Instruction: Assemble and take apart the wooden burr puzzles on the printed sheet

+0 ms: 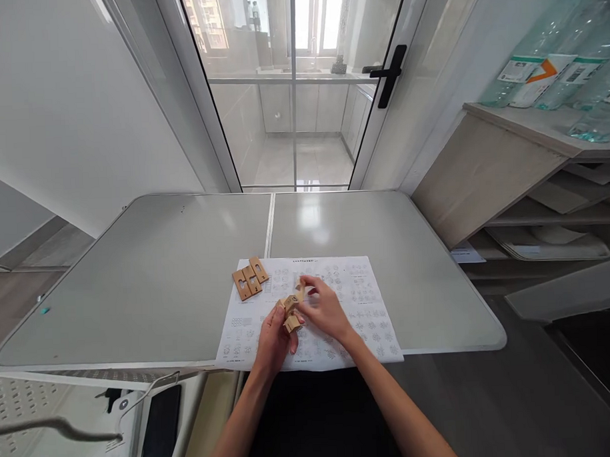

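Note:
Over the printed sheet (309,355), my left hand (273,339) is closed around a small cluster of light wooden puzzle pieces (290,303). My right hand (325,308) pinches another pale wooden puzzle piece (300,290) between thumb and fingers, against the upper right side of the cluster. Whether that piece is joined to the others I cannot tell. A few flat wooden pieces (247,282) with oval slots and numbers lie side by side on the sheet's upper left corner. Rows of small line diagrams cover the sheet.
The grey folding table (137,281) has a seam down its middle. Behind it stands a glass door with a black handle (392,75). At the right, a wooden shelf (482,155) bears plastic bottles (539,67). A black phone (160,427) lies at lower left.

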A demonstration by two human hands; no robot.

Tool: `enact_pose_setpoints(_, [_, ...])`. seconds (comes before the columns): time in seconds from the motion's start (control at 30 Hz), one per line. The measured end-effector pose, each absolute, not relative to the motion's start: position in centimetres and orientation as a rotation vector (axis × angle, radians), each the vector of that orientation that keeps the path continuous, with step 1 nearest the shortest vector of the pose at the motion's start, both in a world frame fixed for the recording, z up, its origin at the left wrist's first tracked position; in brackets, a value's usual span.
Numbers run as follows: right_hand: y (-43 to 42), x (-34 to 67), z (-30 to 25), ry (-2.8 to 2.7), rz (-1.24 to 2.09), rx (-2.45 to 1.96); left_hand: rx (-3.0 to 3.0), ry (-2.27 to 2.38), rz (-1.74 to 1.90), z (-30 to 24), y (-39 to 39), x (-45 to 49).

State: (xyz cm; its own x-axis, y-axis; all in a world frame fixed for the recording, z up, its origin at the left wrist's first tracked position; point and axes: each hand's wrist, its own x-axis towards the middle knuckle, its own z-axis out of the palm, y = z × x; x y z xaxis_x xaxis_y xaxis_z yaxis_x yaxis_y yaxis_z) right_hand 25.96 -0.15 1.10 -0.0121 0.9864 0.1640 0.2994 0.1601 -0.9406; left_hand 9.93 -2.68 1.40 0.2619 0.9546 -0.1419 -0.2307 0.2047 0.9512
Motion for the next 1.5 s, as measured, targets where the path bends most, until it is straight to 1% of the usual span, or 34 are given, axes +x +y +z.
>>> enact_pose_setpoints(0.07, [-1.4, 27.5, 2.2, -1.075, 1.220, -1.220, 0.958, 0.918, 1.001, 1.4, -2.7, 10.3])
enact_pose_setpoints(0.13, [-2.8, 28.7, 3.4, -0.829, 1.458, -1.066, 0.943, 0.904, 0.997, 1.4, -2.8, 10.7])
enact_pose_setpoints(0.2, [-4.1, 29.5, 4.2, -0.686, 1.594, -0.955, 0.972, 0.891, 0.999, 1.4, -3.0, 10.9])
enact_pose_setpoints(0.27, [-5.2, 29.7, 4.5, -0.606, 1.648, -0.938, 1.008, 0.881, 0.994, 1.4, -3.1, 11.1])
enact_pose_setpoints(0.4, [-6.7, 29.0, 4.3, -0.565, 1.655, -1.024, 1.066, 0.890, 0.991, 1.5, -3.4, 11.3])
enact_pose_setpoints(0.63, [-8.0, 26.9, 4.2, -0.647, 1.615, -1.115, 1.163, 0.977, 1.028, 0.6, -3.8, 11.5])
enact_pose_setpoints(0.83, [-8.3, 25.8, 3.9, -0.644, 1.525, -1.171, 1.392, 1.133, 0.950, 0.2, -4.5, 11.4])
enact_pose_setpoints(1.07, [-8.7, 26.4, 4.4, -0.607, 1.554, -1.162, 1.510, 0.930, 0.839, 1.2, -4.8, 11.1])
enact_pose_setpoints(1.27, [-8.8, 27.1, 5.0, -0.758, 1.565, -1.208, 1.564, 0.990, 0.838, 0.7, -4.9, 11.4])
enact_pose_setpoints(1.5, [-9.2, 27.4, 4.4, -0.881, 1.449, -1.293, 1.602, 1.004, 0.927, 0.4, -4.6, 11.2])
